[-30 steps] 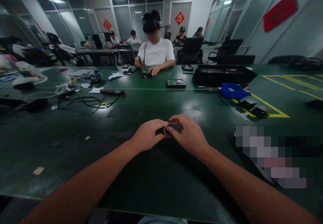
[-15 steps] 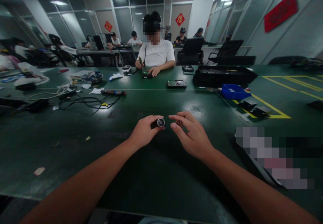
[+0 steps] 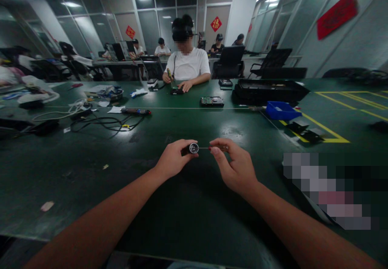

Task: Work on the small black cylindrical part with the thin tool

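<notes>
My left hand (image 3: 175,155) is closed round a short dark cylinder (image 3: 193,148). Its round end, with a pale metallic rim and small parts inside, faces me. In my right hand (image 3: 236,162) is a small screwdriver (image 3: 223,148), gripped between thumb and fingers. Its thin shaft points left and reaches the right side of the cylinder's rim; whether the tip sits in a screw is too small to tell. Both hands are above the green table (image 3: 169,220), and my right fingers partly hide the screwdriver's handle.
Across the table a co-worker (image 3: 188,64) in a white shirt works with a tool. An opened hard drive (image 3: 211,101), a black tray (image 3: 269,91) and a blue bin (image 3: 282,110) stand farther back. Black cables (image 3: 104,123) lie to the left; a blurred-out item (image 3: 321,188) lies right.
My right hand has shifted slightly right and its fingers have closed more. The screwdriver's shaft now shows across the gap to the cylinder. My left hand has barely moved.
</notes>
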### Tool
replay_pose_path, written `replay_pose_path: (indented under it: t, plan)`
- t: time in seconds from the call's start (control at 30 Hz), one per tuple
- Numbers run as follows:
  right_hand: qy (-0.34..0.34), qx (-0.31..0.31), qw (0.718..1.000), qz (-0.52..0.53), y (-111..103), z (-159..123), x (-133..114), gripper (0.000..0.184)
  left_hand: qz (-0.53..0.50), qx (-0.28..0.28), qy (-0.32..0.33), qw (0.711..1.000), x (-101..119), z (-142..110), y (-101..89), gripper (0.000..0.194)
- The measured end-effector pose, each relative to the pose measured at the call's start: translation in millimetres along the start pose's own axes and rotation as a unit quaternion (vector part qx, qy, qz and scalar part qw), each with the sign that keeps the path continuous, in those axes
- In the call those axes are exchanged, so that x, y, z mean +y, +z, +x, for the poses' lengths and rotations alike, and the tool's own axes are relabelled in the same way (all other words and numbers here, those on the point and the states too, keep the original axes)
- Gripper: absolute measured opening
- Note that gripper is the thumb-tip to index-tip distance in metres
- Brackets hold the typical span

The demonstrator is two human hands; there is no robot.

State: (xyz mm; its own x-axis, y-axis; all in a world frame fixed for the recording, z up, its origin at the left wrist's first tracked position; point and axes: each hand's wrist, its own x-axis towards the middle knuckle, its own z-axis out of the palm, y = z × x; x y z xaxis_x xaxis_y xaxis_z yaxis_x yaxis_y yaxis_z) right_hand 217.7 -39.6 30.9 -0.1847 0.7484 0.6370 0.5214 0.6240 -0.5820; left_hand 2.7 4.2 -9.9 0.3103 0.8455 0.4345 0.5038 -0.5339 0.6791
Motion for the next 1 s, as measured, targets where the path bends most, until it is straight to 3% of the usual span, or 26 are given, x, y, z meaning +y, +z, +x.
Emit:
replay_pose_path:
  t: [0.23, 0.43, 0.6, 0.77, 0.87, 1.0]
  plan:
    - [0.004, 0.007, 0.998, -0.060, -2, 3, -4, 0.019, 0.003, -0.009, 0.006, 1.000, 5, 0, -2.3, 0.038]
    - [-0.004, 0.024, 0.990, -0.140, -2, 2, -2, 0.039, 0.014, -0.011, 0.012, 1.000, 5, -1, -2.0, 0.035]
    - [0.002, -0.023, 0.998, -0.060, -3, 2, -4, 0.016, 0.005, -0.009, 0.008, 1.000, 2, 0, -2.1, 0.038]
    - [-0.038, -0.103, 0.994, -0.029, -5, 3, -10, 0.016, 0.018, 0.004, -0.002, 1.000, 1, 1, -3.6, 0.037]
    - [-0.028, -0.093, 0.995, -0.024, -5, 2, -10, 0.020, 0.018, -0.001, 0.002, 1.000, 2, 1, -3.6, 0.036]
    - [0.044, -0.023, 0.999, 0.018, -1, 0, -5, 0.021, 0.020, -0.003, -0.001, 1.000, 2, 1, -2.5, 0.039]
